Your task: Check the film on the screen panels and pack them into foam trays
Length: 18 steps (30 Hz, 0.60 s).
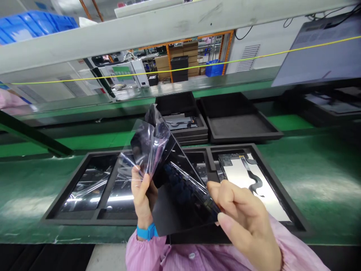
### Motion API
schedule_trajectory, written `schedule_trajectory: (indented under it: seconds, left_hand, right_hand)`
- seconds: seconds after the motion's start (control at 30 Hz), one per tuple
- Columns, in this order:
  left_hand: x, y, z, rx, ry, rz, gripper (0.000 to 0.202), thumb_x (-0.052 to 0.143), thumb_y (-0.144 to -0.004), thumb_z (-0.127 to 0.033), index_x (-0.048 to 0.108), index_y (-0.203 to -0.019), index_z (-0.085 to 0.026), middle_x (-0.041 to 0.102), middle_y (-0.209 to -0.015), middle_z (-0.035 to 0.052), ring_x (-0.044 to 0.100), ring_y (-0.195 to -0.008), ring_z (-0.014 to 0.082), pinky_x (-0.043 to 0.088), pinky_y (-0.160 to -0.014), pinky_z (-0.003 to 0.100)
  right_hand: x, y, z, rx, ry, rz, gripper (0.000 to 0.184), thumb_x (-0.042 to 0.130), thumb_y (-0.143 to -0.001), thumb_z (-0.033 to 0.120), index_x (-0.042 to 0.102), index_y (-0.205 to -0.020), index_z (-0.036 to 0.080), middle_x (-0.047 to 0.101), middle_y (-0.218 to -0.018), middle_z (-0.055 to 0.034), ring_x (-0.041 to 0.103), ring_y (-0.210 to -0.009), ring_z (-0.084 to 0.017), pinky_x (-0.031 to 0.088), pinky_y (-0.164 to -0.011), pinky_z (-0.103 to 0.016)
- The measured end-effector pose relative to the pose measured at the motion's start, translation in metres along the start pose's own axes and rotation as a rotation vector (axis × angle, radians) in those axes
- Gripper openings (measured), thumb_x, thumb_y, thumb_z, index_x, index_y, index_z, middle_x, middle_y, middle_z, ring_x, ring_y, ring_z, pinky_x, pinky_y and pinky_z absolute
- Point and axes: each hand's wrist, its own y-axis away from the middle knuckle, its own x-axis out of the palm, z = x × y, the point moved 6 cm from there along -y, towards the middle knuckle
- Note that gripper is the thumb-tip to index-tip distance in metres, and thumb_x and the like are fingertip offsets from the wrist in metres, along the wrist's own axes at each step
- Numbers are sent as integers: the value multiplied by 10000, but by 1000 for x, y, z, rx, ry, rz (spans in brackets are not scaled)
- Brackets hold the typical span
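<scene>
Pink striped smock point(210, 259), pale round button point(192, 256), loose pink sleeves point(144, 251), blue left wristband point(145, 232)

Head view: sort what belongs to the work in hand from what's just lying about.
Work in hand:
dark screen, its edge in the right hand
clear film, pinched in the left hand
divided tray of screens
probably the black trays behind

Just about:
blue crate, upper left
cardboard boxes
blue bin
yellow cord
</scene>
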Motion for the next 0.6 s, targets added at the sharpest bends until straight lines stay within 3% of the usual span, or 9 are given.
schedule_trajectory:
  seconds: [0.2, 0.4, 0.5, 0.6]
  left_hand:
    - [8, 7, -10, -18, 40, -74, 521, 914, -464, -296, 685, -928, -238, 685, -816, -74, 629, -689, 24, 464, -608, 41]
    - [2, 3, -6, -67, -37, -65, 580, 901, -466, -347, 643, -974, -236, 670, -851, -52, 607, -657, 44, 470, -614, 98]
    - [-4, -2, -4, -60, -75, -28, 553, 884, -501, -340, 626, -974, -221, 657, -846, -41, 611, -694, 71, 470, -660, 137]
    - [-8, -3, -4, -26, -170, 14, 457, 806, -636, -361, 604, -1025, -231, 646, -867, -37, 604, -743, 89, 456, -703, 163]
  right_hand:
    - [-3, -4, -5, 6, 29, -45, 282, 404, -765, 37, 202, -630, 181, 216, -533, 52, 233, -477, -61, 192, -431, -203]
    - [-8, -7, -14, 66, -14, -12, 300, 434, -812, 98, 221, -622, 188, 227, -521, 57, 253, -466, -62, 210, -424, -195]
    - [-11, -8, -26, 126, -12, 74, 307, 458, -828, 143, 236, -622, 195, 261, -516, 62, 286, -449, -55, 219, -413, -192]
    - [-14, -10, -42, 242, 17, 257, 299, 480, -832, 177, 272, -619, 197, 337, -514, 63, 365, -442, -51, 288, -430, -186]
